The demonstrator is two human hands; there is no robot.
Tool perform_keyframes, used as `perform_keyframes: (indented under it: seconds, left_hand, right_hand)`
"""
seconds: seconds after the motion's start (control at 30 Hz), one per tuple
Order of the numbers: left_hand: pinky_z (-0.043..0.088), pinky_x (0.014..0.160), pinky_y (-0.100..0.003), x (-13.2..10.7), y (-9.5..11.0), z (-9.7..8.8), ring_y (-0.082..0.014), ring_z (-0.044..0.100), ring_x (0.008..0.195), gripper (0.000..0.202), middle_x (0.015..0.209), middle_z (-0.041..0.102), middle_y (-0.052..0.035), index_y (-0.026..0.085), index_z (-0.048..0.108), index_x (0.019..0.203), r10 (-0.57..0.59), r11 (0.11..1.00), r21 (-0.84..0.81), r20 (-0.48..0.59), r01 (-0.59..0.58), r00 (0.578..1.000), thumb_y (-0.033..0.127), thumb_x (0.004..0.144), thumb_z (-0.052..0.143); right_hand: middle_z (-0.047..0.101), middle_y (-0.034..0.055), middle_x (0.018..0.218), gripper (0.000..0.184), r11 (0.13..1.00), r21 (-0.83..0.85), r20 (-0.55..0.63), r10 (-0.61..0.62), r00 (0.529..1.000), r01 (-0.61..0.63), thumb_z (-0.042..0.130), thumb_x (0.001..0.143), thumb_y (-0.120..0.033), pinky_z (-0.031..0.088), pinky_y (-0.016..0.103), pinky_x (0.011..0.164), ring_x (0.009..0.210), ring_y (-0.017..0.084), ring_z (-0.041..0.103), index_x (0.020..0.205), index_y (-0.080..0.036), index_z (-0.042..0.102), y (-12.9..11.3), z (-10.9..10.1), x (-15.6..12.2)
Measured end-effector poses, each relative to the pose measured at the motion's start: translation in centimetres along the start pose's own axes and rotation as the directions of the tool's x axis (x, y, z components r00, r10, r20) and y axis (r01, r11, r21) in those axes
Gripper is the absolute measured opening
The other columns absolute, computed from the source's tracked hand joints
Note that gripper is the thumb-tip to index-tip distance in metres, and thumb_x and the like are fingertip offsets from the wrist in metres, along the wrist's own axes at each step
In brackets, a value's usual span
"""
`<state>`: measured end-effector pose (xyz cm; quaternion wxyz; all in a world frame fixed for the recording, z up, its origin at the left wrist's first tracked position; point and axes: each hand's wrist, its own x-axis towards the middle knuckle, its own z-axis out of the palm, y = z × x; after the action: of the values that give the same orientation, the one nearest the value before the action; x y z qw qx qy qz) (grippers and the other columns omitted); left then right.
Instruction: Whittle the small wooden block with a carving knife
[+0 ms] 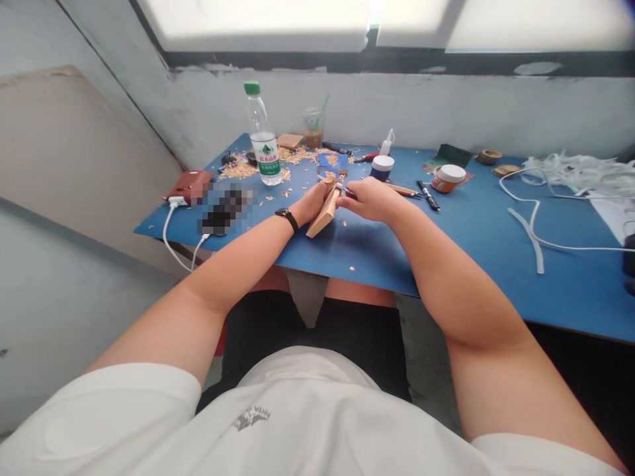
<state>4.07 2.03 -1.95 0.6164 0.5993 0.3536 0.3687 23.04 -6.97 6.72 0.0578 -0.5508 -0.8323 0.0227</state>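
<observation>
A pale wooden block (322, 221) is tilted above the front part of the blue tabletop. My left hand (312, 201), with a dark watch at the wrist, is closed around the block's left side and far end. On the other side, my right hand (376, 198) grips a carving knife (349, 193), its handle mostly hidden by my fingers. The short metal blade meets the upper part of the wood. My right thumb rests against the block's edge. Just beyond my hands lies a small blue patterned packet (333, 162).
Wood shavings (241, 169) are scattered at the back left, around a water bottle (266, 155). A phone (225, 211) and brown case (188, 186) with white cables lie left. To the right are a dark-blue jar (381, 170), an orange jar (448, 180), a marker (428, 196) and a white cord (534, 218).
</observation>
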Motion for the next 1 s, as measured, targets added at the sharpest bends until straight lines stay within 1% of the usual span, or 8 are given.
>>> perform_keyframes:
  seconds: [0.2,0.33,0.4,0.53,0.67,0.87,0.93,1.0]
  left_hand:
    - [0.048,0.07,-0.039,0.0,-0.5,-0.7,-0.0175,0.05,0.06,0.062,0.064,0.054,0.0004,0.026,0.058,0.074,0.063,0.994,0.093,-0.016,-0.062,0.998,0.063,0.122,0.07]
    - [0.047,0.075,-0.039,0.0,-0.6,-1.4,-0.0191,0.052,0.068,0.046,0.067,0.058,-0.0015,0.026,0.061,0.072,0.147,0.962,0.236,-0.016,-0.139,0.989,0.037,0.115,0.072]
    - [0.048,0.076,-0.039,0.2,-0.7,-1.6,-0.0201,0.053,0.071,0.041,0.068,0.06,-0.0025,0.026,0.062,0.072,0.185,0.948,0.267,-0.013,-0.175,0.983,0.031,0.112,0.071]
    - [0.05,0.073,-0.039,0.2,-0.6,-1.1,-0.022,0.052,0.07,0.044,0.065,0.055,-0.0026,0.027,0.06,0.075,0.181,0.959,0.229,-0.03,-0.169,0.983,0.039,0.117,0.063]
    - [0.046,0.073,-0.039,-0.9,0.0,-0.5,-0.0202,0.049,0.069,0.049,0.065,0.055,-0.0023,0.026,0.057,0.072,0.207,0.945,0.267,-0.045,-0.188,0.977,0.037,0.12,0.062]
    - [0.045,0.074,-0.038,-1.1,0.9,-1.1,-0.0205,0.05,0.072,0.053,0.067,0.057,-0.0023,0.027,0.055,0.072,0.224,0.936,0.305,-0.131,-0.176,0.966,0.038,0.123,0.06]
    - [0.047,0.075,-0.038,-0.8,0.9,-1.4,-0.0213,0.051,0.073,0.055,0.067,0.055,-0.002,0.028,0.055,0.073,0.241,0.936,0.3,-0.163,-0.185,0.957,0.045,0.125,0.061]
    - [0.049,0.075,-0.038,-0.7,0.7,-1.5,-0.0218,0.053,0.073,0.061,0.066,0.054,-0.0011,0.028,0.057,0.076,0.21,0.954,0.244,-0.128,-0.174,0.969,0.063,0.125,0.064]
  right_hand:
    - [0.091,0.0197,0.118,0.054,1.0,-0.017,0.024,0.021,0.999,-0.021,0.06,0.133,-0.059,0.041,0.039,0.084,0.1,0.032,0.077,0.131,-0.014,0.09,-0.5,-0.5,-0.3]
    - [0.091,0.0228,0.123,0.056,0.996,-0.079,0.059,0.04,0.997,-0.035,0.056,0.135,-0.055,0.041,0.04,0.084,0.103,0.033,0.078,0.136,-0.011,0.09,-1.0,-0.9,-0.4]
    - [0.092,0.0236,0.124,0.058,0.994,-0.1,0.059,0.053,0.997,-0.047,0.054,0.135,-0.056,0.042,0.04,0.084,0.105,0.034,0.079,0.136,-0.011,0.091,-1.2,-0.9,-0.4]
    - [0.093,0.0234,0.121,0.063,0.988,-0.127,0.059,0.093,0.994,-0.085,0.051,0.135,-0.059,0.044,0.041,0.083,0.106,0.036,0.081,0.134,-0.012,0.093,-1.2,-0.8,-0.3]
    - [0.093,0.0248,0.122,0.068,0.979,-0.161,0.049,0.132,0.99,-0.122,0.048,0.135,-0.065,0.045,0.042,0.083,0.11,0.037,0.081,0.13,-0.013,0.094,-1.2,-0.6,-0.2]
    - [0.092,0.0299,0.124,0.082,0.97,-0.143,0.052,0.206,0.977,-0.197,0.042,0.135,-0.073,0.05,0.044,0.085,0.11,0.04,0.083,0.129,-0.012,0.095,-1.2,-0.2,0.1]
    - [0.093,0.0301,0.124,0.091,0.966,-0.145,0.063,0.223,0.973,-0.212,0.035,0.134,-0.08,0.05,0.043,0.083,0.109,0.04,0.083,0.125,-0.012,0.096,-1.2,-0.2,0.2]
    - [0.093,0.0286,0.124,0.093,0.97,-0.144,0.055,0.206,0.977,-0.196,0.033,0.134,-0.081,0.05,0.043,0.082,0.111,0.04,0.084,0.125,-0.013,0.095,-1.4,-0.3,0.2]
